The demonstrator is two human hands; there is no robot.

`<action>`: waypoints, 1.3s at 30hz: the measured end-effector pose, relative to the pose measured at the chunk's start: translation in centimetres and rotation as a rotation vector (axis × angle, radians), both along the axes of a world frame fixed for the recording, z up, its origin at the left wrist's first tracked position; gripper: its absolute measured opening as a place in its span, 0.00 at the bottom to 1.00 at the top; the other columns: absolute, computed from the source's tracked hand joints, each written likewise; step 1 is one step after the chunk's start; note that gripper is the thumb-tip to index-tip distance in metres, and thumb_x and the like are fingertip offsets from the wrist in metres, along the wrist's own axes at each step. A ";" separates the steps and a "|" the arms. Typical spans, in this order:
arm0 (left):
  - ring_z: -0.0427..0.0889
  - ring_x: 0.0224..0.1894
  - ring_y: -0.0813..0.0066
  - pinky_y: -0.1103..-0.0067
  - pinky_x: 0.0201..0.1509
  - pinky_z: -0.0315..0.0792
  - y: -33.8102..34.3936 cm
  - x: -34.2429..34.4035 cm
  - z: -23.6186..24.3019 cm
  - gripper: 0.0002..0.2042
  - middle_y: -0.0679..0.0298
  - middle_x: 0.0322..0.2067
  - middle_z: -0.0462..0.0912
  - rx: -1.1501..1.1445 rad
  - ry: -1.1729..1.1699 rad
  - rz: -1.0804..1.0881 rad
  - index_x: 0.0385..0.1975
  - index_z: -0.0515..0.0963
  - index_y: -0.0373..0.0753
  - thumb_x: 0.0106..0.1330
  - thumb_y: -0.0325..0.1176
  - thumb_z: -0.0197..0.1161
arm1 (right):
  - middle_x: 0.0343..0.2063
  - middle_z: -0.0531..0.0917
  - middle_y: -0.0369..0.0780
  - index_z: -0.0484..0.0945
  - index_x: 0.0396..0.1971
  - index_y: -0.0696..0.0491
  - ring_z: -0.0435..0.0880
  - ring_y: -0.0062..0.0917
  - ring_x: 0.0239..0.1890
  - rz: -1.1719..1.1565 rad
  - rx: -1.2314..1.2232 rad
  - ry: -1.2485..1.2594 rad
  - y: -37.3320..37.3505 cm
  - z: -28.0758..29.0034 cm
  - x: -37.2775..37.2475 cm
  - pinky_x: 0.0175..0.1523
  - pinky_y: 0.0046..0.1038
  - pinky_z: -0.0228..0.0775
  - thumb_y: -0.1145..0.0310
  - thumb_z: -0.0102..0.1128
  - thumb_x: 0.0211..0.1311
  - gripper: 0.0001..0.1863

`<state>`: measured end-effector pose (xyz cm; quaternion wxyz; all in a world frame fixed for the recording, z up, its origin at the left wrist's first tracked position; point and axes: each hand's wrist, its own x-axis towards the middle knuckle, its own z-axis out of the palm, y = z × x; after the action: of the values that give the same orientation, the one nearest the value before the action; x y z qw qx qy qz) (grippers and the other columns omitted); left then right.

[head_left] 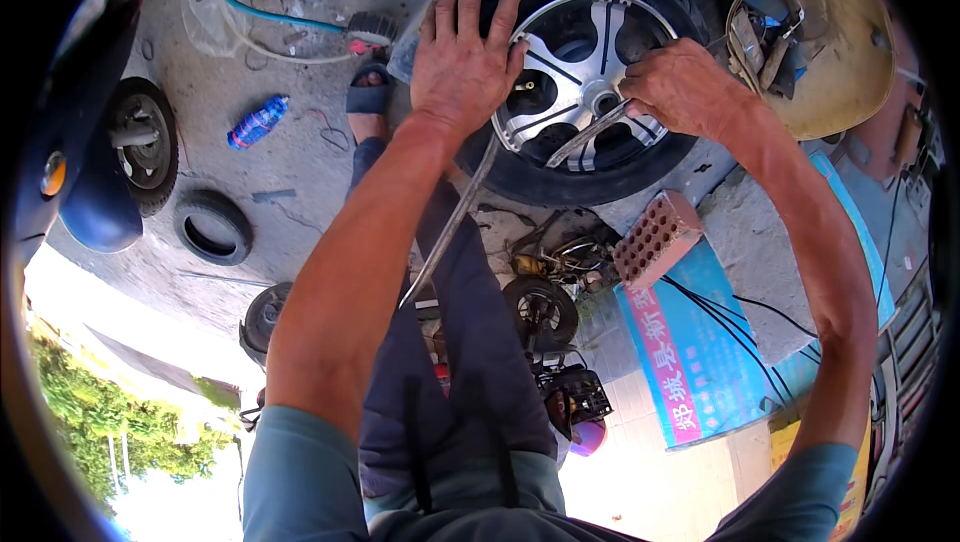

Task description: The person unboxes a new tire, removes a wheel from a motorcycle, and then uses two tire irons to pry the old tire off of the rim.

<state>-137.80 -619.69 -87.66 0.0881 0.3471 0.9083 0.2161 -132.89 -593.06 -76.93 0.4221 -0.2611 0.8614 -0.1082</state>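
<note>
A silver spoked wheel rim (553, 92) with a black tyre (600, 188) around it lies flat at the far middle. My left hand (462, 67) rests on the tyre's left side, its fingers stretched out and spread. At the rim's right edge my right hand (682, 87) is closed around a metal tyre lever (588, 136), whose free end points across the spokes toward the lower left. A second tyre lever (452, 222) is caught at the rim's left edge and slants down over my leg. The valve stem (528, 86) shows in a gap between spokes.
At the far right a yellowish bowl-shaped container (850, 52) holds tools. A holed brick (657, 239) sits by a blue printed board (650, 342) and a concrete slab (760, 252). Leftward lie a blue bottle (258, 123), a small tyre (212, 228) and a teal hose (270, 16).
</note>
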 end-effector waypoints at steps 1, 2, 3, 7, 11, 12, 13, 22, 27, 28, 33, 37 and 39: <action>0.66 0.68 0.45 0.57 0.68 0.67 0.0 0.0 0.0 0.37 0.49 0.71 0.60 0.003 0.003 0.001 0.77 0.55 0.54 0.70 0.49 0.62 | 0.27 0.84 0.37 0.85 0.29 0.51 0.86 0.33 0.40 0.016 0.007 0.001 -0.1 0.1 -0.3 0.47 0.38 0.75 0.63 0.72 0.56 0.09; 0.66 0.67 0.45 0.57 0.68 0.67 -0.1 0.0 0.0 0.37 0.49 0.71 0.60 0.006 0.005 0.002 0.77 0.55 0.54 0.70 0.49 0.62 | 0.27 0.85 0.37 0.85 0.29 0.51 0.86 0.33 0.40 0.052 0.022 0.013 0.0 0.2 -1.0 0.47 0.37 0.75 0.63 0.72 0.56 0.09; 0.66 0.67 0.45 0.57 0.68 0.67 -0.1 0.1 -0.1 0.37 0.49 0.71 0.60 0.011 0.014 -0.001 0.77 0.55 0.55 0.70 0.49 0.62 | 0.27 0.85 0.36 0.85 0.28 0.52 0.86 0.33 0.39 0.089 0.035 0.014 0.2 0.7 -1.4 0.47 0.36 0.75 0.63 0.72 0.56 0.09; 0.66 0.67 0.45 0.56 0.68 0.68 0.1 0.2 -0.1 0.36 0.49 0.71 0.60 0.008 0.033 -0.002 0.77 0.55 0.56 0.70 0.49 0.61 | 0.27 0.87 0.37 0.88 0.28 0.50 0.87 0.34 0.39 0.117 0.007 0.071 -0.3 -0.4 -0.9 0.46 0.36 0.76 0.61 0.73 0.55 0.09; 0.66 0.68 0.46 0.56 0.68 0.68 0.0 0.1 0.1 0.35 0.50 0.71 0.60 0.002 0.061 -0.004 0.77 0.55 0.56 0.72 0.50 0.60 | 0.27 0.87 0.38 0.88 0.28 0.49 0.87 0.36 0.38 0.066 0.010 0.021 0.2 -1.0 -0.5 0.46 0.39 0.75 0.59 0.71 0.57 0.09; 0.66 0.68 0.46 0.56 0.68 0.68 0.0 0.0 0.1 0.35 0.50 0.71 0.60 0.013 0.066 -0.006 0.77 0.55 0.56 0.72 0.50 0.60 | 0.27 0.87 0.39 0.88 0.28 0.49 0.87 0.37 0.38 0.024 -0.004 -0.003 0.3 -1.0 -0.2 0.46 0.39 0.74 0.58 0.71 0.57 0.10; 0.66 0.68 0.46 0.56 0.68 0.68 0.0 -0.1 0.0 0.35 0.51 0.71 0.60 0.016 0.064 -0.008 0.77 0.55 0.56 0.72 0.50 0.59 | 0.27 0.86 0.39 0.88 0.29 0.49 0.86 0.38 0.38 -0.018 -0.017 -0.026 0.4 -1.2 0.3 0.46 0.39 0.74 0.58 0.70 0.58 0.10; 0.67 0.67 0.45 0.56 0.68 0.67 0.3 0.3 0.6 0.34 0.49 0.70 0.62 0.041 0.059 -0.008 0.76 0.57 0.55 0.72 0.49 0.60 | 0.25 0.86 0.41 0.87 0.26 0.51 0.87 0.40 0.37 -0.152 0.094 0.034 -1.9 0.8 1.7 0.43 0.40 0.75 0.55 0.69 0.60 0.14; 0.65 0.68 0.44 0.55 0.72 0.63 0.2 0.0 0.8 0.33 0.47 0.70 0.62 0.001 0.051 -0.007 0.75 0.59 0.51 0.72 0.48 0.61 | 0.28 0.88 0.40 0.87 0.33 0.48 0.90 0.35 0.34 0.106 0.266 0.016 -6.3 8.4 1.3 0.38 0.38 0.78 0.69 0.62 0.60 0.06; 0.64 0.69 0.43 0.54 0.73 0.62 0.6 -0.6 0.6 0.33 0.47 0.70 0.62 0.013 0.061 -0.010 0.75 0.59 0.51 0.71 0.48 0.61 | 0.29 0.88 0.40 0.87 0.33 0.48 0.90 0.34 0.34 0.083 0.252 -0.004 -6.6 9.6 2.1 0.37 0.38 0.78 0.70 0.61 0.60 0.07; 0.61 0.72 0.44 0.46 0.72 0.59 5.0 -2.5 2.0 0.31 0.61 0.77 0.53 0.105 -0.013 -0.190 0.73 0.64 0.64 0.69 0.47 0.65 | 0.27 0.87 0.47 0.83 0.48 0.57 0.90 0.37 0.34 -0.071 0.165 -0.673 -5.4 9.3 0.8 0.39 0.42 0.80 0.71 0.60 0.60 0.17; 0.70 0.66 0.49 0.53 0.62 0.69 7.0 -2.7 0.6 0.30 0.73 0.76 0.58 -0.132 0.185 -0.231 0.73 0.58 0.83 0.74 0.46 0.59 | 0.25 0.85 0.43 0.78 0.60 0.60 0.87 0.29 0.31 -0.860 0.076 -1.082 -5.1 10.2 1.1 0.37 0.37 0.78 0.73 0.59 0.64 0.23; 0.70 0.65 0.48 0.53 0.62 0.69 7.4 -2.6 0.4 0.30 0.72 0.76 0.58 -0.157 0.183 -0.234 0.72 0.59 0.83 0.74 0.46 0.59 | 0.28 0.84 0.40 0.76 0.61 0.62 0.83 0.23 0.31 -1.369 0.074 -1.151 -6.3 12.2 4.3 0.36 0.32 0.74 0.73 0.61 0.66 0.24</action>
<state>-140.43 -612.26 -87.23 0.0565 0.4607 0.8801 0.1005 -128.61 -599.31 -64.73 0.6401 0.4186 0.4862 -0.4227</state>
